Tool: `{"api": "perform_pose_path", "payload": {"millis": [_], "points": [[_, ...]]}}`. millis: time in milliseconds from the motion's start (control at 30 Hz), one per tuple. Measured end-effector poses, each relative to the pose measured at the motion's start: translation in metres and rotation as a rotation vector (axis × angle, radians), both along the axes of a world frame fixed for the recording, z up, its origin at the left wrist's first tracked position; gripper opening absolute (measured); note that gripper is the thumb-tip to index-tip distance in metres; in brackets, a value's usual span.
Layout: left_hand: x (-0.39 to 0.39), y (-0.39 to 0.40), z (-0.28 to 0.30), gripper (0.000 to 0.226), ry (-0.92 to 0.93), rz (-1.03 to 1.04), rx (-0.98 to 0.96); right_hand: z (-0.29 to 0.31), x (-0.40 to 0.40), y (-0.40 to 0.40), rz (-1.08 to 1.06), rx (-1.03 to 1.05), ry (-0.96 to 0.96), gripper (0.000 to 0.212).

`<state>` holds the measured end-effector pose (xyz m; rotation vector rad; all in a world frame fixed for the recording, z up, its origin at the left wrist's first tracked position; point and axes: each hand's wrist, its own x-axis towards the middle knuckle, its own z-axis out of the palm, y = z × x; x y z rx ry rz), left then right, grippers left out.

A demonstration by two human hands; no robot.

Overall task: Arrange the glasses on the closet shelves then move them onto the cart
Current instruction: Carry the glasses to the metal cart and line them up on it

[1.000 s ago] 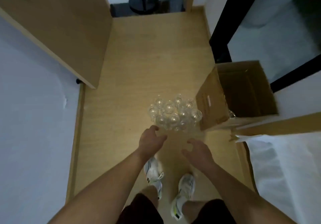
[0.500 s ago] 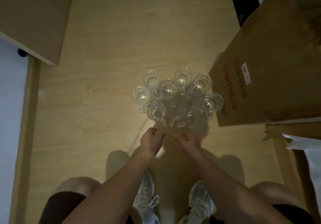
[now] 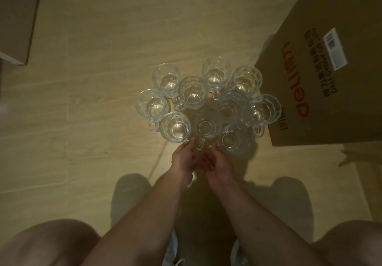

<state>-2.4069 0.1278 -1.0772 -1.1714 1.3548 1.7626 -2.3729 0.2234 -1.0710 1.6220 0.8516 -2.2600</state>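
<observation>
Ten clear dimpled glass mugs with handles [image 3: 206, 104] stand upright and empty in a tight cluster on the pale wood-plank floor [image 3: 93, 121], just beside a brown cardboard box with red lettering [image 3: 330, 69]. Left hand [image 3: 184, 158] fingertips touch the nearest mugs' handles; right hand [image 3: 217, 162] reaches alongside, fingers relaxed, grasping nothing. Since half a second ago, both hands have advanced to the cluster.
</observation>
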Motion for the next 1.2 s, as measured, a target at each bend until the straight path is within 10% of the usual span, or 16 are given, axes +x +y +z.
{"api": "perform_pose_path", "payload": {"millis": [667,1200], "points": [[0.009,-0.022,0.057,0.024,-0.132,-0.081,-0.088,0.057,0.036,0.038,-0.122,-0.107,-0.169,0.026],[-0.007,-0.069,0.509,0.034,-0.146,-0.155,-0.014,0.502,0.016,0.007,0.151,0.018,-0.169,0.036]]}}
